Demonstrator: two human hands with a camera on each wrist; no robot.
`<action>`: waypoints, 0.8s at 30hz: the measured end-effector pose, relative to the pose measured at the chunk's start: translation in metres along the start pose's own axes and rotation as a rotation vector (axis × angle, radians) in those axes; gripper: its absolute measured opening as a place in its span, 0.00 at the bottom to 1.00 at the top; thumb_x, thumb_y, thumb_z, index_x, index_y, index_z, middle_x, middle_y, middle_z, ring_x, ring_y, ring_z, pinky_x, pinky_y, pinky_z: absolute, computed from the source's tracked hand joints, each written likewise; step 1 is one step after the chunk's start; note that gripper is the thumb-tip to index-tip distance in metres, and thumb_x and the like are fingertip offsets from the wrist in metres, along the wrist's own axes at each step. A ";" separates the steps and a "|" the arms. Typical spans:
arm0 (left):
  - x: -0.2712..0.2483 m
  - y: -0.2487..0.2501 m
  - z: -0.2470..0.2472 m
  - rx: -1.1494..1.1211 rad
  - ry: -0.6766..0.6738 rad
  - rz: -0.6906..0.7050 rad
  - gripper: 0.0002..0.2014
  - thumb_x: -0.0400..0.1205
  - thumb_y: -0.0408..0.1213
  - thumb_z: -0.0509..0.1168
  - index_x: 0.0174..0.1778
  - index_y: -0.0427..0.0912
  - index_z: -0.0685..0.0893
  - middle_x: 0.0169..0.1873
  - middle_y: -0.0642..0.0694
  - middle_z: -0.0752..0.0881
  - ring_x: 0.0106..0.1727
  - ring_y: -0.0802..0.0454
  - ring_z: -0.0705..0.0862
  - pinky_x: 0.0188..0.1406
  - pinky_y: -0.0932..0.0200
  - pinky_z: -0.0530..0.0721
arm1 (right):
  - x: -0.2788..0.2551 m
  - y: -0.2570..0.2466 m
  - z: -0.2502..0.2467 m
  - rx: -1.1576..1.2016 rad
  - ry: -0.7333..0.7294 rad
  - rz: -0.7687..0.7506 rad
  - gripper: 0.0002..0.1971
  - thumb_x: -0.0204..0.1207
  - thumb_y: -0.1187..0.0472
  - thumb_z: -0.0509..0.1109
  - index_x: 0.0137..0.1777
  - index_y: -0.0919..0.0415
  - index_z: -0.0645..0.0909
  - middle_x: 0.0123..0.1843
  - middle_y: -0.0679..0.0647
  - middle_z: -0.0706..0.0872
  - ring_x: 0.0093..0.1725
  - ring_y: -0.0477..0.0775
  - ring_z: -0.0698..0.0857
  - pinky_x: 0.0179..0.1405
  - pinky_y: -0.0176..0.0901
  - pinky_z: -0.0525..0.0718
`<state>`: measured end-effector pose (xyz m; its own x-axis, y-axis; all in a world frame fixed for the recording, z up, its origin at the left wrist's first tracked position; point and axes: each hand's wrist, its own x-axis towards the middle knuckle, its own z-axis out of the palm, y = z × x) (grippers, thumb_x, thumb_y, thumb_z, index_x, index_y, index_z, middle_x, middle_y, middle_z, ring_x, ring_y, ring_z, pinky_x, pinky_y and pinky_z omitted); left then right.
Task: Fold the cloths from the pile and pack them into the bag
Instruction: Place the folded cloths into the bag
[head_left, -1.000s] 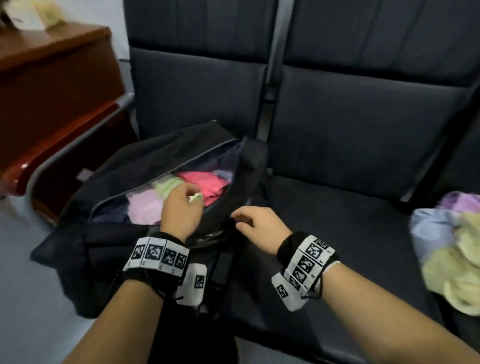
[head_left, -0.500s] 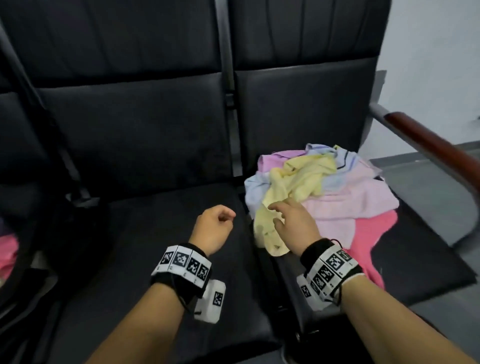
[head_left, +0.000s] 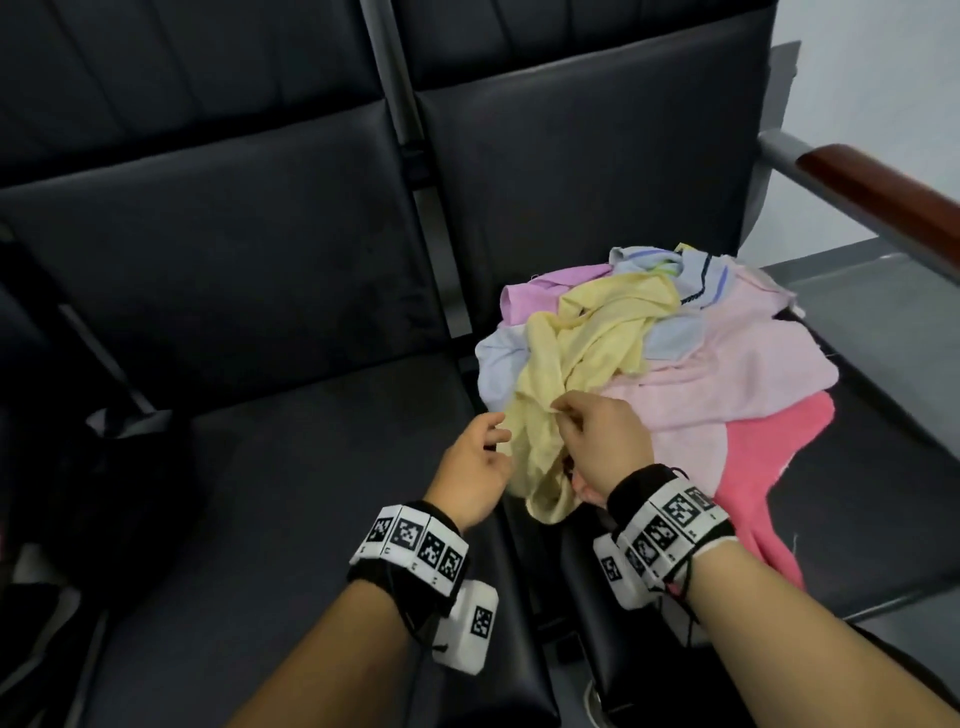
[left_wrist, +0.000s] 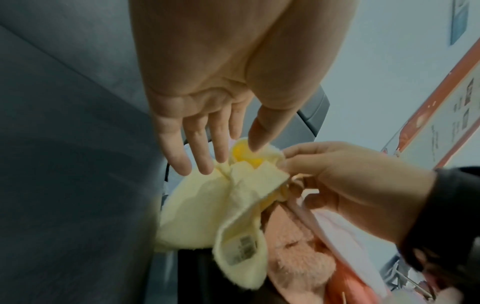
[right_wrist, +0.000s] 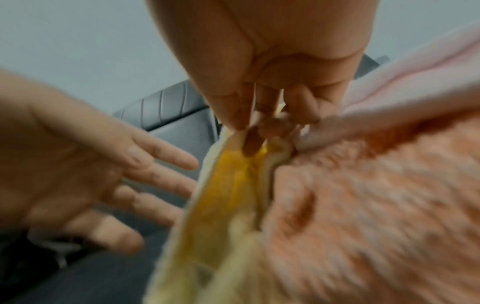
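Right hand pinching the yellow cloth

Right fingers (right_wrist: 246, 131) pinch the yellow cloth (head_left: 582, 358) at the near edge of the pile (head_left: 727, 374) on the bench (head_left: 291, 467); the left hand (head_left: 475, 467) is beside it, fingers (left_wrist: 197, 150) spread wide, holding nothing.

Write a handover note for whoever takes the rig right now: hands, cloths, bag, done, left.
Right hand pinches the yellow cloth at its near end, on top of the pile on the right seat.
Left hand open, fingers straight, right beside the same cloth, not gripping.
Bag: dark shape at the far left, contents not visible.
Done: yellow cloth picked out.
Left: fold it, pack it, then the remaining cloths.
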<state>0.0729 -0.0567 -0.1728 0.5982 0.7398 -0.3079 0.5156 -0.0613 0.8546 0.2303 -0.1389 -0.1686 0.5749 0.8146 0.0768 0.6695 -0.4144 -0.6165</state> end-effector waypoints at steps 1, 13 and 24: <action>-0.004 0.003 -0.001 -0.024 0.002 0.020 0.29 0.84 0.31 0.64 0.81 0.50 0.68 0.71 0.49 0.81 0.58 0.51 0.87 0.65 0.54 0.85 | -0.003 -0.006 -0.006 0.141 0.017 -0.004 0.10 0.81 0.59 0.67 0.57 0.53 0.88 0.47 0.49 0.91 0.49 0.51 0.87 0.48 0.47 0.84; -0.108 0.050 -0.074 -0.285 0.184 0.338 0.43 0.79 0.22 0.68 0.79 0.70 0.60 0.51 0.43 0.88 0.54 0.54 0.88 0.60 0.55 0.87 | -0.064 -0.144 -0.084 0.680 -0.196 -0.334 0.13 0.81 0.70 0.65 0.50 0.53 0.87 0.42 0.39 0.87 0.45 0.36 0.83 0.48 0.27 0.77; -0.216 -0.007 -0.168 -0.049 0.335 0.469 0.13 0.80 0.33 0.74 0.59 0.46 0.85 0.57 0.52 0.84 0.58 0.61 0.84 0.58 0.66 0.81 | -0.140 -0.244 -0.028 0.630 -0.512 -0.476 0.11 0.82 0.69 0.64 0.53 0.60 0.89 0.46 0.56 0.91 0.44 0.49 0.87 0.48 0.48 0.85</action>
<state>-0.1632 -0.1039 -0.0421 0.5249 0.8133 0.2512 0.2083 -0.4088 0.8885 0.0000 -0.1633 -0.0067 -0.0707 0.9833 0.1677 0.3170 0.1816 -0.9309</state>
